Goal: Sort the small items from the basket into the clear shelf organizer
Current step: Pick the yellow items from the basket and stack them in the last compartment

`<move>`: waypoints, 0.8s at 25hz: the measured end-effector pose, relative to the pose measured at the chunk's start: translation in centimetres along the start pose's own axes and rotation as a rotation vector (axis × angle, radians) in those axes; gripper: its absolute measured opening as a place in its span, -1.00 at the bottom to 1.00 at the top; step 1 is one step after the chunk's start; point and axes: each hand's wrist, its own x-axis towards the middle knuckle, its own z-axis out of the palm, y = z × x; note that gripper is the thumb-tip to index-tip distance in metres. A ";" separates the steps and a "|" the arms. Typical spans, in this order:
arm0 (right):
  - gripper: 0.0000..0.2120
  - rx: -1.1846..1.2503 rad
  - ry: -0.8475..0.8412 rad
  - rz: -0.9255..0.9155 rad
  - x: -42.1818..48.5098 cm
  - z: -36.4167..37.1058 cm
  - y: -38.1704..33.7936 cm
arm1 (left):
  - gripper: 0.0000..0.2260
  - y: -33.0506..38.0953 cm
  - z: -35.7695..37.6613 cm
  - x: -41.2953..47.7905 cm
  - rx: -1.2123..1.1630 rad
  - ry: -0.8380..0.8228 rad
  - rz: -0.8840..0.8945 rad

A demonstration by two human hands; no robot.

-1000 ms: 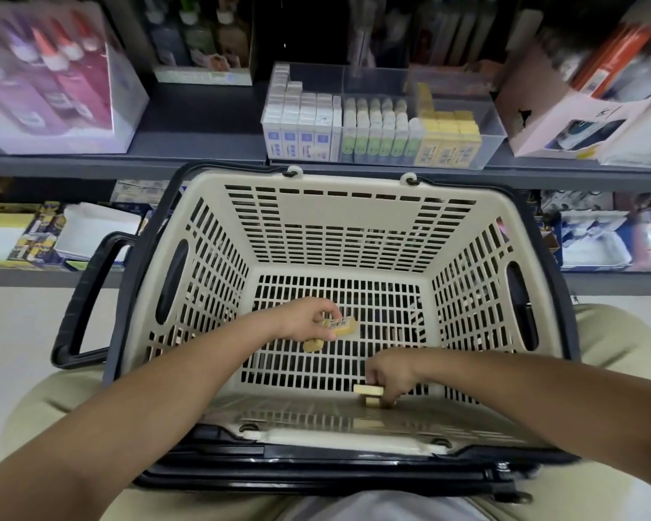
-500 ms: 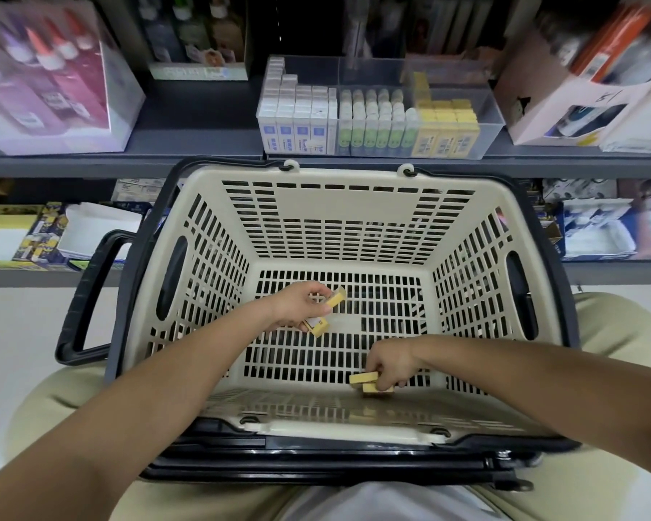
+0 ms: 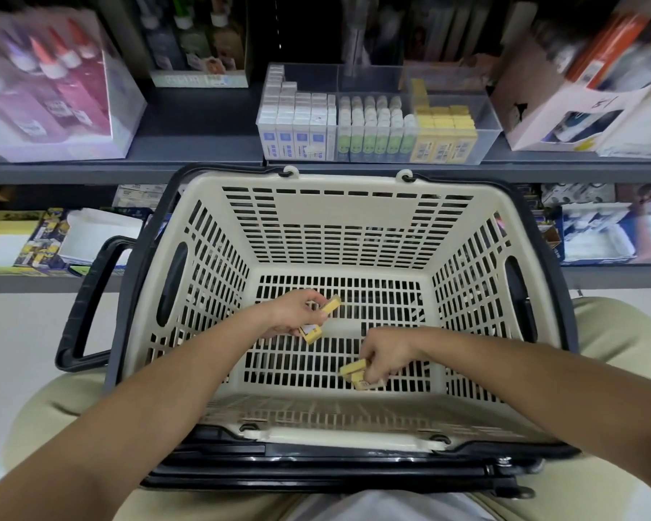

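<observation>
A cream slotted basket (image 3: 348, 216) with black handles rests on my lap. Inside it, my left hand (image 3: 294, 312) grips two small yellow boxes (image 3: 331, 305), one sticking out past the fingertips and one under the palm. Near the basket's front wall my right hand (image 3: 382, 355) is closed on two more small yellow boxes (image 3: 353, 368). The clear shelf organizer (image 3: 485, 118) stands on the grey shelf behind the basket, with white boxes on the left, green-labelled sticks in the middle and yellow boxes on the right.
A clear case of glue bottles (image 3: 46, 92) fills the shelf's left side. Open white cartons (image 3: 564, 107) stand to the organizer's right. A lower shelf (image 3: 53, 238) holds packaged stationery. The basket's black side handle (image 3: 87, 302) juts out left.
Both hands have lifted slightly off the basket floor with their yellow boxes. The left hand's boxes have tilted up and my view has dipped a little.
</observation>
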 end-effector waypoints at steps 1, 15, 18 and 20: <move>-0.85 0.039 0.050 -0.032 -0.4 -1.0 -0.4 | -0.74 0.1 -0.2 0.0 0.016 0.026 0.003; -0.77 0.326 0.534 -0.393 -8.2 -12.2 -1.5 | -0.68 10.5 -0.8 -3.4 -0.293 0.105 0.409; -0.80 0.343 0.570 -0.446 -9.3 -13.1 -0.9 | -0.71 12.2 -0.6 -3.6 -0.175 0.158 0.531; -0.79 0.370 0.565 -0.479 -9.7 -13.6 -0.7 | -0.78 13.1 -0.6 -3.5 -0.121 0.165 0.556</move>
